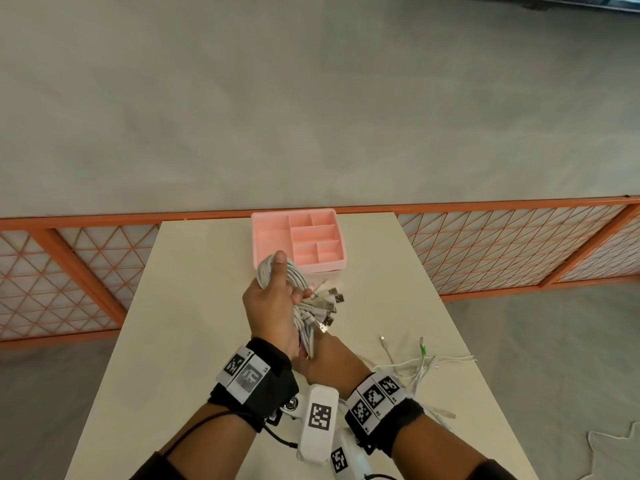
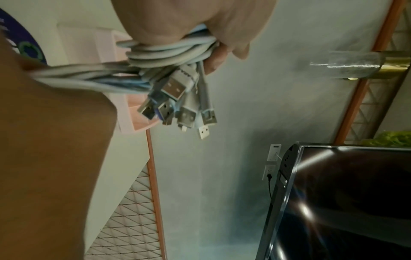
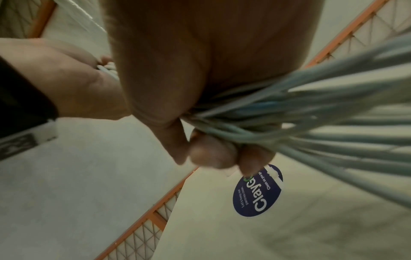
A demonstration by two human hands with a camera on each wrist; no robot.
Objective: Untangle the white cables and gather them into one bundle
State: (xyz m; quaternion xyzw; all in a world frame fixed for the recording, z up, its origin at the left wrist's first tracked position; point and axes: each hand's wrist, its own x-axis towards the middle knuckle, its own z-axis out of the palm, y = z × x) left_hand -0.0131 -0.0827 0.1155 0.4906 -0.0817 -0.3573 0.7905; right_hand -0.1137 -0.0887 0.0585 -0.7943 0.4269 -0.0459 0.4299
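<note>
White cables [image 1: 301, 299], coiled bundle, held above counter [image 1: 194, 306].
Light, limp, slick; plugs [image 2: 177, 105] splay. Left hand [image 1: 273, 306] fingers clench coil; right hand [image 3: 200, 88] fingers pinch strands; grip mid-coil.

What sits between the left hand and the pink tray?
Only the cable bundle looped in the left hand; head view shows its coil overlapping the pink tray edge.

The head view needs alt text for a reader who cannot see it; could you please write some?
Both hands, left and right, grip a bundle of white USB cables above a pale table, near a pink divided tray; loose thin cables lie at right.
</note>
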